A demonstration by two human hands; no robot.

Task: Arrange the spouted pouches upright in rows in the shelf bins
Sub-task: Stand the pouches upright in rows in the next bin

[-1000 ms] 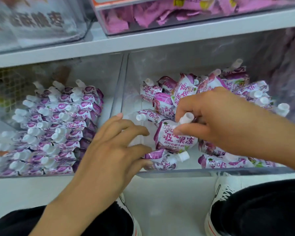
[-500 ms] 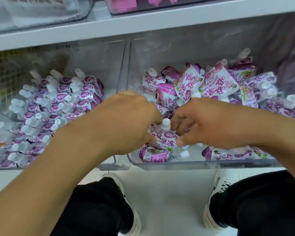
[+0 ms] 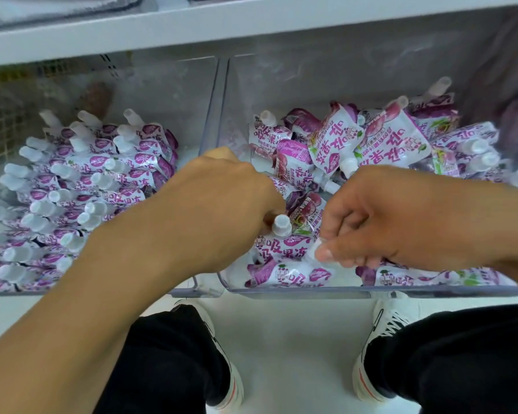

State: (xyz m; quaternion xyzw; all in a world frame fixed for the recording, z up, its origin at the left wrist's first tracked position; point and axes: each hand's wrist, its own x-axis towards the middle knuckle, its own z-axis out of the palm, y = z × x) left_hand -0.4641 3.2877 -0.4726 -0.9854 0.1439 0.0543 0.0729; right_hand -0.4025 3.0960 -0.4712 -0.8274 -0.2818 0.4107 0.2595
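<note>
From the head view, both hands have closed in over the front of the right bin (image 3: pixel 371 291) since a second ago, when the left hand (image 3: pixel 222 201) hovered spread outside it; it now reaches in with fingers curled down beside a standing pouch (image 3: pixel 281 246), though whether it actually grips it is hidden behind the knuckles. The right hand (image 3: pixel 368 225) has shifted from the pouch's cap to pinching a white cap (image 3: pixel 317 249) at thumb and fingertip, low by the same pouch. That suggests one pouch is being stood up at the front while the heap (image 3: pixel 386 144) behind it lies jumbled, so this bin's rows are barely begun. The left bin (image 3: pixel 192 289) already holds tidy rows (image 3: pixel 81 186), spouts tilted back. The pouches are glossy, crinkly film, purple and white, soft-sided with stiff translucent screw caps; the bins are clear hard plastic with rounded lips, under a pale shelf (image 3: pixel 192 25).
</note>
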